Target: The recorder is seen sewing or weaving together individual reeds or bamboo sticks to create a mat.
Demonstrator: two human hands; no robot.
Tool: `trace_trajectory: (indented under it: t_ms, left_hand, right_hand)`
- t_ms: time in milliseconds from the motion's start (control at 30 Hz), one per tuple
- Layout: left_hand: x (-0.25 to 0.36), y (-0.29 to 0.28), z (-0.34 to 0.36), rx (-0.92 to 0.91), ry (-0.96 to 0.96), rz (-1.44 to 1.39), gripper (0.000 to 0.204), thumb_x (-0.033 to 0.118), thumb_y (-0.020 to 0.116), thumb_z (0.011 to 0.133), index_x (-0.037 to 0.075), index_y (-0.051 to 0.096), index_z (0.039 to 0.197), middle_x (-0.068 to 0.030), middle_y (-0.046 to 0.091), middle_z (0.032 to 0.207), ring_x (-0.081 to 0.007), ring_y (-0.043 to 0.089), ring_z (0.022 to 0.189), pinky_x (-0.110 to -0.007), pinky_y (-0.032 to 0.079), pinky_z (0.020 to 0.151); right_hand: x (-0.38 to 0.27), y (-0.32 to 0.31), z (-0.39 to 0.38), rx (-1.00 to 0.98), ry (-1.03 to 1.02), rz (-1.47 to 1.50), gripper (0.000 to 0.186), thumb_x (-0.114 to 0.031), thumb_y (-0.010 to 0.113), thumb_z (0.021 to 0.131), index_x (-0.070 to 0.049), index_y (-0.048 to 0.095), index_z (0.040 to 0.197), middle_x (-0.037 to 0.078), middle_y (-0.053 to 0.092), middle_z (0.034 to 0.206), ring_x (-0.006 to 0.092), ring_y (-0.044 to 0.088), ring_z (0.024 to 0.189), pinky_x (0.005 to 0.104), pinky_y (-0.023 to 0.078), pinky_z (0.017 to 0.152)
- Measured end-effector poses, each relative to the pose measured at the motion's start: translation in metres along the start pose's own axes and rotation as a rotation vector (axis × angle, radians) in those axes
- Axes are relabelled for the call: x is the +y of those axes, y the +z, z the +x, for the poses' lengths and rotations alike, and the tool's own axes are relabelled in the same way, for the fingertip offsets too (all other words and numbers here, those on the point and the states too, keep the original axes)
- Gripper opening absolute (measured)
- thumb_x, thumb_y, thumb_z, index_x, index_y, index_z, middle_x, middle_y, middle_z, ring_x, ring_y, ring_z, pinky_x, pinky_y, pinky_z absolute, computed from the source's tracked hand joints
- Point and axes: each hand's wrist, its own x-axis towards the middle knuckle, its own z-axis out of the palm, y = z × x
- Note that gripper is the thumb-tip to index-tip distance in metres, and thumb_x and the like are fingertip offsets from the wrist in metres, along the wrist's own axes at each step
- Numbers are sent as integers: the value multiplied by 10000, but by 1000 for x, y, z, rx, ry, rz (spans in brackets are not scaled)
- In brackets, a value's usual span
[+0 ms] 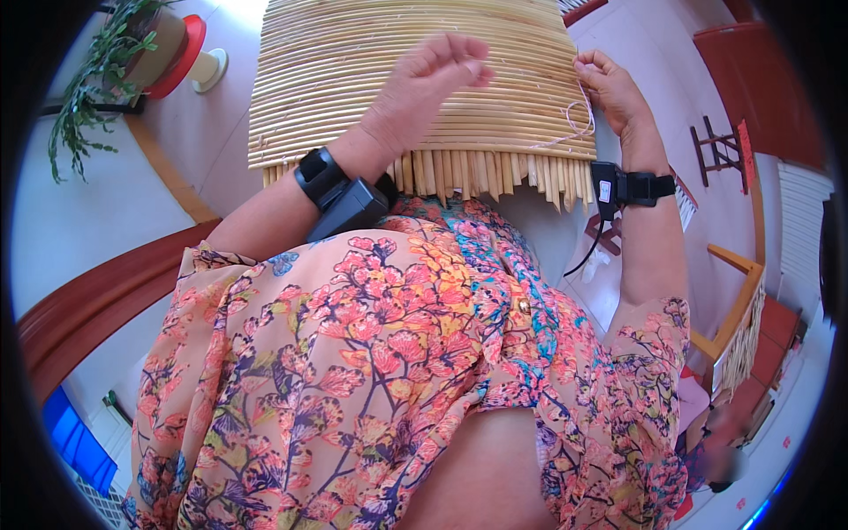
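Observation:
A pale yellow mat of thin stalks (353,79), laid side by side in rows, lies before me. Along its near edge a row of cut stalk ends (477,172) sticks out toward my body. My left hand (428,79) hovers over the middle of the mat, slightly blurred, its fingers curled toward the thumb; anything between them is too small to make out. At the right edge my right hand (614,93) pinches a thin pinkish-white cord. Loose loops of this cord (579,124) hang over the mat's right corner.
A potted green plant (84,106) stands far left beside a red round-topped stool (190,57). To the right are a dark stool (720,150), a wooden frame with pale fringe (742,300) and, lower, another person (715,442). A dark red curved rail (106,283) runs at left.

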Motion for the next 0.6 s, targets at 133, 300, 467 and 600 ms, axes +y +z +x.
trace_trajectory:
  t_ms: [133,300,467,600]
  left_hand:
    - [37,-82,9,246,389,1039,451,218,589,882,90,461,1295,-158,558,1197,-302,562,1017,-334,459,866]
    - [34,-179,-25,400,-236,1194,373,216,578,870,9,530,1177,-183,535,1178,-292,523,1060,-357,423,879]
    - [12,-180,-45,521,-413,172,328,224,544,910,-38,563,1106,-92,610,1040,-164,565,972,-291,447,839]
    - [28,-156,-21,504,-309,197,342,271,556,884,-30,588,1042,-68,613,922,-115,564,835,-268,455,703]
  right_hand:
    - [22,-6,13,127,-62,-204,130,-148,603,860,-30,633,905,32,611,777,89,549,723,232,441,637]
    - [20,10,-1,347,-277,-360,148,-132,587,851,5,622,894,86,616,751,135,558,713,277,456,665]
    - [15,25,-25,446,-360,-411,147,-115,562,863,30,584,872,118,611,760,155,556,720,297,456,691]
    - [26,13,-55,550,-351,-317,134,-102,562,868,30,584,872,97,614,782,137,548,721,278,451,681]
